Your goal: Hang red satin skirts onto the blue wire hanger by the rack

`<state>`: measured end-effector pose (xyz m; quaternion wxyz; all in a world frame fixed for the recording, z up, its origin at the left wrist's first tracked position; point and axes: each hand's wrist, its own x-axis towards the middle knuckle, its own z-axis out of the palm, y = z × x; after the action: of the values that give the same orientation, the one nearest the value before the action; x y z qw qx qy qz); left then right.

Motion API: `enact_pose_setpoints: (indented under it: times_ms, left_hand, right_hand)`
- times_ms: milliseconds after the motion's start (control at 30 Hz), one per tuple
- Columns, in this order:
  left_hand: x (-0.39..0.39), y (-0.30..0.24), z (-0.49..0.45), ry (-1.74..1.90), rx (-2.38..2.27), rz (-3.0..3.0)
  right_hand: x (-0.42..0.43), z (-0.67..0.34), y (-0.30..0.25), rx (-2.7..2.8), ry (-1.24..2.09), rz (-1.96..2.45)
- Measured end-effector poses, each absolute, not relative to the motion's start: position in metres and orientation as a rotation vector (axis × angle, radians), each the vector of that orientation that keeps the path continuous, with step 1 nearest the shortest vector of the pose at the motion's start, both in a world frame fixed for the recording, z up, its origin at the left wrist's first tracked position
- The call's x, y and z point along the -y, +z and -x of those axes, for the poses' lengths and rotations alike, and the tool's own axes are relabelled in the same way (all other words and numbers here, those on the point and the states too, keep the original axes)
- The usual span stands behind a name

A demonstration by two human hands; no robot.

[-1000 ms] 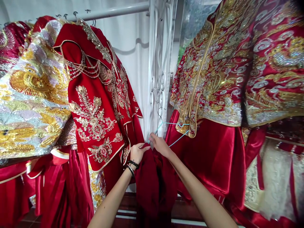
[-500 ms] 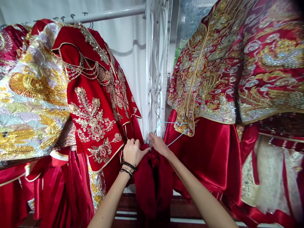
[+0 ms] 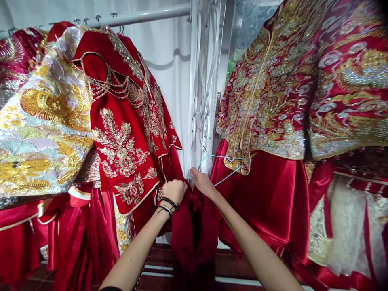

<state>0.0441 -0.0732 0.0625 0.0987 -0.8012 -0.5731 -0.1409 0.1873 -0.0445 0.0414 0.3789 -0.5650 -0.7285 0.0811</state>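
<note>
My left hand (image 3: pixel 173 191), with dark bracelets at the wrist, is closed at the top edge of a dark red garment (image 3: pixel 192 242). The garment hangs down below both hands in loose folds; its kind is hard to tell. Just to the right, my right hand (image 3: pixel 201 182) is closed in a pinch on the near corner of a light blue wire hanger (image 3: pixel 222 156). The hanger lies tilted, its hook pointing up and away, its far end beside the hem of a beaded red and gold jacket (image 3: pixel 257 93). My fingers hide where hanger and garment meet.
On the left, a red jacket with gold embroidery (image 3: pixel 121 141) and a pastel sequinned garment (image 3: pixel 51 133) hang from a rail (image 3: pixel 151 15). A white metal scrollwork frame (image 3: pixel 202 81) stands ahead. Red satin skirts (image 3: pixel 260 194) and a whitish lace garment (image 3: pixel 345 230) hang at right.
My left hand has turned and closed more tightly, its thumb no longer stretched out toward the right hand. My right hand stays nearly in place. The view has shifted slightly.
</note>
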Motion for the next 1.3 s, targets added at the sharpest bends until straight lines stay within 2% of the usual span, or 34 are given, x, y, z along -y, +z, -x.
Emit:
enact_pose_setpoints:
  times_ms: [200, 400, 600, 767, 1000, 1300]
  left_hand:
    - [0.071, 0.081, -0.042, -0.612, 1.707, 2.325]
    - [0.060, 0.062, -0.038, -0.858, 1.430, 2.380]
    - [0.045, 0.044, -0.026, -1.299, 1.445, 2.688]
    - [0.035, 0.047, -0.026, -1.660, 1.705, 2.603]
    - [0.014, 0.039, -0.033, -1.237, 1.592, 3.065]
    - [0.019, 0.037, -0.048, -1.148, 1.714, 2.843]
  right_hand:
    - [0.042, -0.173, 0.048, 1.850, 0.127, 1.392]
    - [0.043, -0.166, 0.051, 1.799, 0.158, 1.339]
    - [0.040, -0.166, 0.049, 1.809, 0.217, 1.346]
    - [0.038, -0.165, 0.049, 1.786, 0.230, 1.376]
    - [0.038, -0.172, 0.044, 1.778, 0.232, 1.372]
    - [0.039, -0.176, 0.045, 1.784, 0.304, 1.317]
